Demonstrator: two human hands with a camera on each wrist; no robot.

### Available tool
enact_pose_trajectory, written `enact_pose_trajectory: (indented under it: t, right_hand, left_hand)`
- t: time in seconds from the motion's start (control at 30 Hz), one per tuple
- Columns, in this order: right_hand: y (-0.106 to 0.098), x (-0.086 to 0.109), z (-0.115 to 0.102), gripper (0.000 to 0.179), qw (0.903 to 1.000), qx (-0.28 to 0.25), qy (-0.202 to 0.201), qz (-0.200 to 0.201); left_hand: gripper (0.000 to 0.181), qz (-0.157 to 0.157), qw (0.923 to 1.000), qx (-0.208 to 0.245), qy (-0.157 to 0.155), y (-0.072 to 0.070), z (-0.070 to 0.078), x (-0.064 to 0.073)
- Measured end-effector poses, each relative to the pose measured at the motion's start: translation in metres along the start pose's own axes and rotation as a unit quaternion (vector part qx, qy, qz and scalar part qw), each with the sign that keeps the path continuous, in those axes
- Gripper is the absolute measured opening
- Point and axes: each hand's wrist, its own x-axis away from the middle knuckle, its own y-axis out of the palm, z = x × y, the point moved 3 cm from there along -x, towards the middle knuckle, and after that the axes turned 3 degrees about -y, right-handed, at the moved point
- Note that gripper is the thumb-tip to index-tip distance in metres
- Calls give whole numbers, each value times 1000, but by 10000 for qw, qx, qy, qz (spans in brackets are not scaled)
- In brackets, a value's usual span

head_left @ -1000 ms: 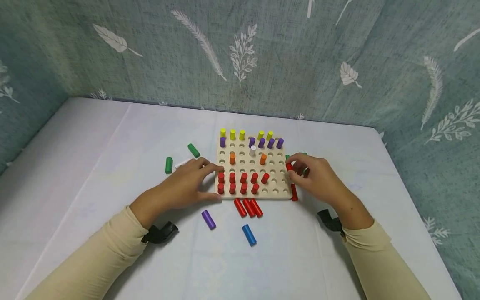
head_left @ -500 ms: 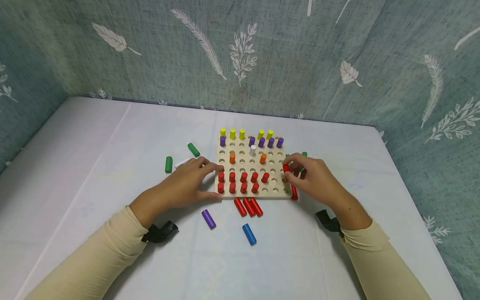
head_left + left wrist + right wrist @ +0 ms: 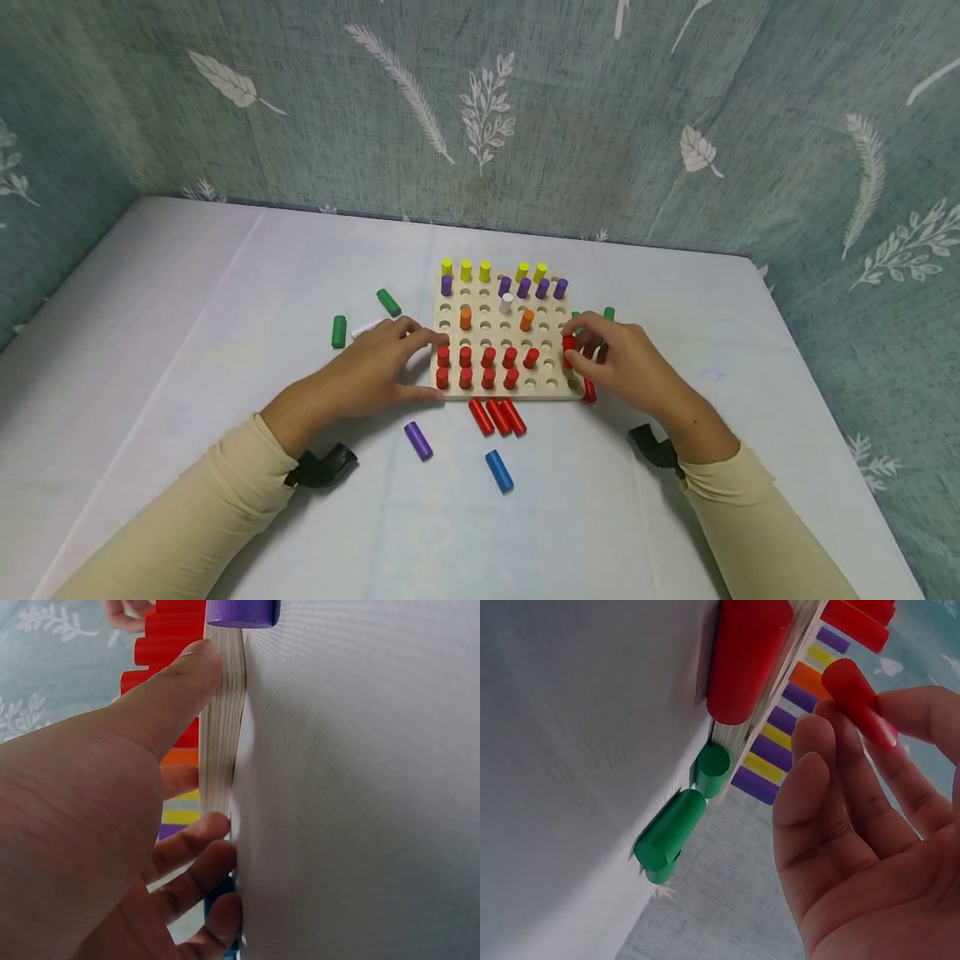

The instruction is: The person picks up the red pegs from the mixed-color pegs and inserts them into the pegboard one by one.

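A pale wooden pegboard [image 3: 540, 397] lies flat, its holes partly filled with coloured pegs. My left hand [image 3: 378, 367] rests at its left side with fingers spread; in the left wrist view the thumb [image 3: 180, 686] presses the board's layered edge. Between thumb and fingertips, my right hand [image 3: 626, 360] pinches a red peg [image 3: 567, 352] over the board's right side. That red peg [image 3: 859, 701] is tilted and clear of the board in the right wrist view. Two rows of standing red pegs [image 3: 488, 379] fill the board's front left; yellow, purple, white and orange pegs stand farther back.
Loose red pegs [image 3: 497, 417] lie before the board, with a purple peg [image 3: 418, 441] and a blue peg [image 3: 498, 472] nearer. Green pegs [image 3: 339, 332] and a white peg [image 3: 363, 329] lie left. Another red peg [image 3: 589, 390] and several green pegs [image 3: 671, 829] lie along the right.
My right hand has moved slightly left with the red peg, from beside the board's right edge to over its rightmost holes. The left hand has stayed in place.
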Motion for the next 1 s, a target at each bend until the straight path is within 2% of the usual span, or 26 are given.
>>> enact_pose_trajectory:
  t: [0.7, 1.0]
  right_hand:
    - [8, -1, -1, 26, 9997, -99, 121, -194]
    - [9, -1, -3, 26, 9998, -62, 45, -183]
  left_hand:
    - [80, 23, 10000, -28, -15, 1, 0, 0]
    - [81, 13, 10000, -19, -16, 2, -1, 0]
